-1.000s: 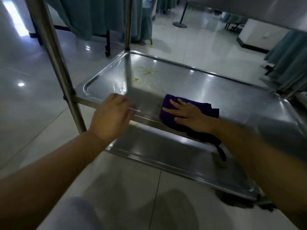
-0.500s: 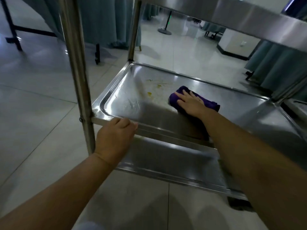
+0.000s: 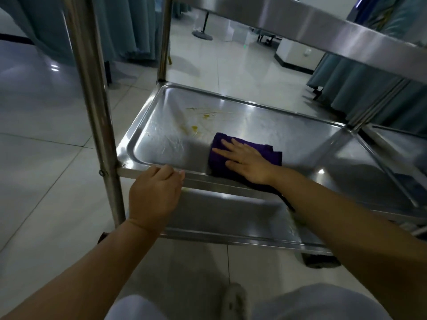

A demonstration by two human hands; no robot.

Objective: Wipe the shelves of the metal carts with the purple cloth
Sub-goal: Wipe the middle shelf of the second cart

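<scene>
Head view. The middle shelf of a metal cart is shown from the near long side. The left hand is curled over the near rim of this shelf, just right of the near-left post, apparently so that the cart is steadied against the push of wiping. The right hand is laid flat, fingers straight and spread, on the purple cloth, which is thereby pressed to the shelf floor near its near rim, about midway along. The two hands are held apart, the cloth lying to the right of the gripping hand.

The cloth appears dark purple, folded into a thick pad with a rounded left edge; a dark tail of it is seen hanging over the near rim below the wrist. Yellow smears are visible on the shelf just beyond and to the left of the cloth, with faint streaks nearer the left end; this part is judged not yet wiped. A lower shelf is seen beneath, and an upper shelf overhead.
</scene>
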